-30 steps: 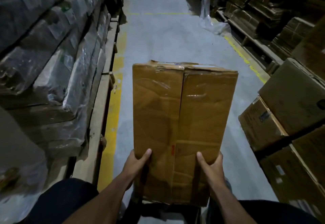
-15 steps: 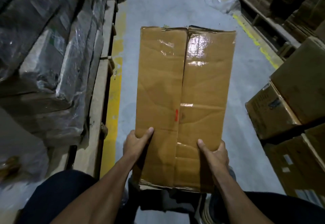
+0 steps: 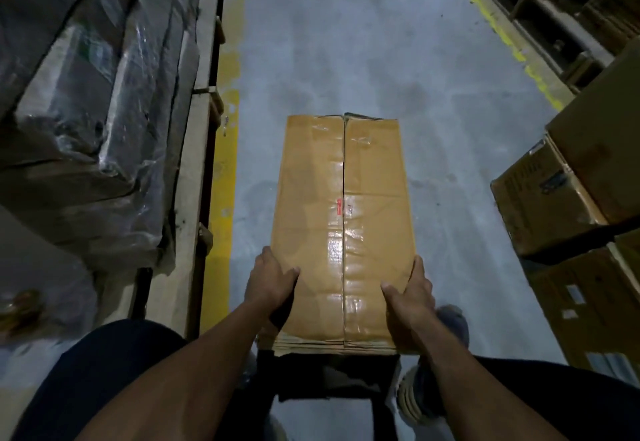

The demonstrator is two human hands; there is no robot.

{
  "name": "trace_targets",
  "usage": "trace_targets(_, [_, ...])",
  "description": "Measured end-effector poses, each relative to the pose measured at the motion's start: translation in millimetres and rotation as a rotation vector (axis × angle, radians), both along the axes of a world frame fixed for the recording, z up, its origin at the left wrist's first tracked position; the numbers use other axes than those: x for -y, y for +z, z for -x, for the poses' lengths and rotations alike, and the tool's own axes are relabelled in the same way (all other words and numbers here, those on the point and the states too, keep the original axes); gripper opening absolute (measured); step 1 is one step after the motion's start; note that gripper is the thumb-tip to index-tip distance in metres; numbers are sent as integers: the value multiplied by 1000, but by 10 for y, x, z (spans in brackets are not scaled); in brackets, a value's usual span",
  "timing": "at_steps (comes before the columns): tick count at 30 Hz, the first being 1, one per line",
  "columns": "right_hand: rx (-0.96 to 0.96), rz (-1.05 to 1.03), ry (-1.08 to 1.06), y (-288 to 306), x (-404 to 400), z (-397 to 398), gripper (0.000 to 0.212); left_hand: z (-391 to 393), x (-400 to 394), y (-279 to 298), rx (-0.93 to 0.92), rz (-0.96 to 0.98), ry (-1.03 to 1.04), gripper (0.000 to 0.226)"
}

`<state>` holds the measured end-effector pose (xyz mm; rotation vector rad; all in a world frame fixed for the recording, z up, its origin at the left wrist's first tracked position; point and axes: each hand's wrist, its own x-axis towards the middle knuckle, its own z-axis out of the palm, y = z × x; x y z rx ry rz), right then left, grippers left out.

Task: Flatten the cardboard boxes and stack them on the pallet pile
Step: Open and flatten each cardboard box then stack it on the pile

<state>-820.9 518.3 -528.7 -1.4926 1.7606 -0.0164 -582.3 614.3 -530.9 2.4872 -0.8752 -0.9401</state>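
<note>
A tall brown cardboard box (image 3: pixel 341 219) with a taped centre seam lies stretched away from me over the grey floor, its near end between my knees. My left hand (image 3: pixel 268 279) grips its left edge near the bottom, thumb on the top face. My right hand (image 3: pixel 410 293) grips the right edge in the same way, thumb on the taped face. The fingers of both hands are hidden behind the box's sides.
Plastic-wrapped flat cardboard (image 3: pixel 86 122) is stacked on wooden pallets (image 3: pixel 194 163) along the left, beside a yellow floor line (image 3: pixel 221 205). Brown cartons (image 3: pixel 581 198) stand stacked on the right. More pallets and cardboard (image 3: pixel 571 25) line the far right. Grey aisle floor (image 3: pixel 363 42) runs ahead.
The box has tipped from upright down towards the floor, its far end dropping away from me. Both hands keep their hold near its bottom and have lowered.
</note>
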Motion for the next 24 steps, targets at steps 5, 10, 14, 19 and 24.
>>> trace_targets(5, [-1,-9,-15,-104,9,20,94,164,180,84,381,176,-571,68])
trace_targets(10, [-42,0,-13,-152,9,3,95,271,402,112,580,224,-1176,61])
trace_targets(14, [-48,-7,2,-152,8,4,95,191,610,312,741,317,-1402,53])
trace_targets(19, [-41,-14,22,-105,7,2,94,-32,763,895,820,258,-1463,46])
trace_targets(24, [-20,-19,9,-33,-11,-2,94,-294,589,1203,930,-225,-1448,47])
